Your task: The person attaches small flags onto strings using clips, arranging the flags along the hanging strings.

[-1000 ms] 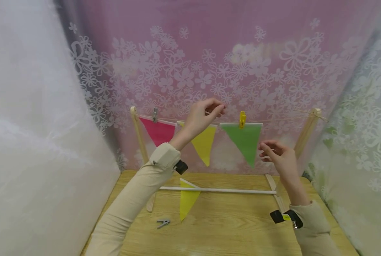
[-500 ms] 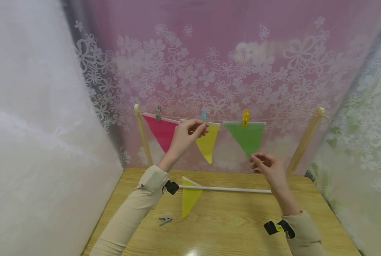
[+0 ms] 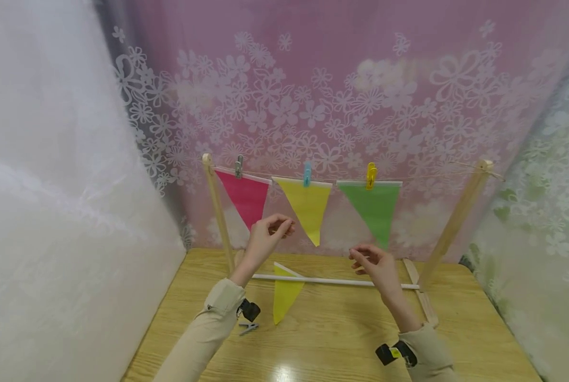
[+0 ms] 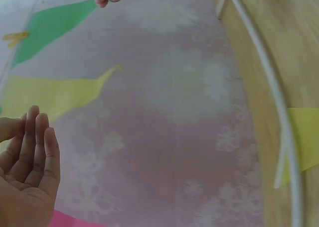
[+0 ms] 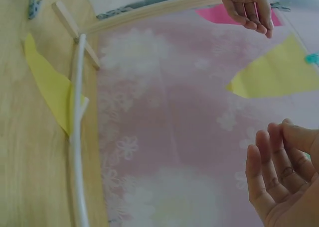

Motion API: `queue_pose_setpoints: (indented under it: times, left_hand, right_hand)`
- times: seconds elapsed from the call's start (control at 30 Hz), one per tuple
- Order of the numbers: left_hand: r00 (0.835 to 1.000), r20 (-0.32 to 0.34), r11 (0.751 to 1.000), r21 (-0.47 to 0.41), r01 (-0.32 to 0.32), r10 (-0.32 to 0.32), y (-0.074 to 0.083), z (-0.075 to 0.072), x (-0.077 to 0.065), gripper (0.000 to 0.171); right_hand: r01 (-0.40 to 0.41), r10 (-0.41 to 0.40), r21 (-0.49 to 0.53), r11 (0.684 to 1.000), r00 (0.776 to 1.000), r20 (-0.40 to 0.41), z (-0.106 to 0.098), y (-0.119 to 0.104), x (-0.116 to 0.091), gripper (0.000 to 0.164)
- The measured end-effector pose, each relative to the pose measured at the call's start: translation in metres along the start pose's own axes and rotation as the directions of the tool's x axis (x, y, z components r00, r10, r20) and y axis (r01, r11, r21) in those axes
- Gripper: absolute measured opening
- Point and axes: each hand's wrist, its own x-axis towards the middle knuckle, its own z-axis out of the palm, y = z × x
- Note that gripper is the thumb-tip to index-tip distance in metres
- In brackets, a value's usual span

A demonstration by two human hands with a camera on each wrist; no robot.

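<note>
Three triangular flags hang from a thin string: a pink flag [image 3: 246,199] under a grey clothespin [image 3: 239,166], a yellow flag [image 3: 308,204] under a blue clothespin [image 3: 307,174], and a green flag [image 3: 377,207] under a yellow clothespin [image 3: 371,175]. In front of the pink flag's lower part is my left hand [image 3: 267,236], fingers loosely bent, holding nothing. My right hand [image 3: 375,265] hovers just below the green flag's tip, thumb close to the fingers and nothing in it. On the table lie another yellow flag [image 3: 284,302] and a grey clothespin [image 3: 248,328].
Wooden posts [image 3: 454,223] hold the string at both ends. A white rod [image 3: 342,281] runs low between their feet, passing over the loose yellow flag. A pink flowered curtain [image 3: 289,106] hangs behind the wooden table [image 3: 332,339].
My left hand has come down from the string beside the middle yellow flag, leaving the blue clothespin visible. My right hand has moved left and down, past the green flag.
</note>
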Motion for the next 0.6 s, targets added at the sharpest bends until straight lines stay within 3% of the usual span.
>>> queue_pose_setpoints:
  times: [0.3, 0.6]
  left_hand:
    - [0.994, -0.031, 0.994, -0.032, 0.105, -0.106, -0.058, -0.004, -0.032, 0.021]
    - [0.974, -0.12, 0.981, -0.02, 0.191, -0.192, -0.103, -0.013, -0.073, 0.019]
  right_hand:
    - [-0.111, 0.11, -0.001, 0.994, 0.992, 0.067, 0.037, 0.032, -0.004, 0.032]
    - [-0.093, 0.098, -0.056, 0.994, 0.991, 0.09, 0.075, 0.067, -0.008, 0.02]
